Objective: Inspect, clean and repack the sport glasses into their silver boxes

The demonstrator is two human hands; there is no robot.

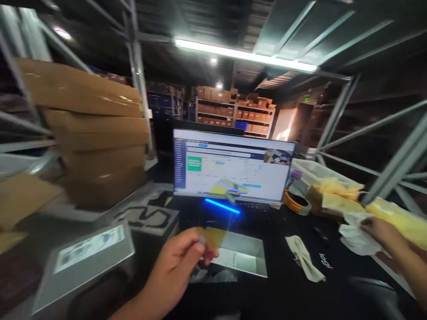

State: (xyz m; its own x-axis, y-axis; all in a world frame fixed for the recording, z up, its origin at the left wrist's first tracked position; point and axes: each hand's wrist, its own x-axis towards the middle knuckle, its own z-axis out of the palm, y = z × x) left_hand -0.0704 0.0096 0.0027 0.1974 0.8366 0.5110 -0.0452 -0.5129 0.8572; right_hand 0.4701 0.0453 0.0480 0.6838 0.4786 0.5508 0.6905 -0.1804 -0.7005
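My left hand (pixel 180 262) is closed in a pinch above the black desk, at the middle of the view. What its fingertips hold, if anything, is hard to make out; a yellowish translucent patch shows just beyond them. Behind the fingers lies a shallow grey-white open box (pixel 255 255). At the right, my right hand (pixel 383 231) grips a crumpled white sheet (pixel 355 233), thin like plastic or tissue, beside yellow packages (pixel 396 220). A crumpled off-white cloth or glove (pixel 303 260) lies on the desk between the hands.
Ahead stands a lit monitor (pixel 207 178), with a glowing blue bar (pixel 222 205) before it. Tape rolls (pixel 296 202) and a white bin (pixel 316 171) are right of it. On the left are stacked cartons (pixel 103 138) and a grey labelled package (pixel 86 262).
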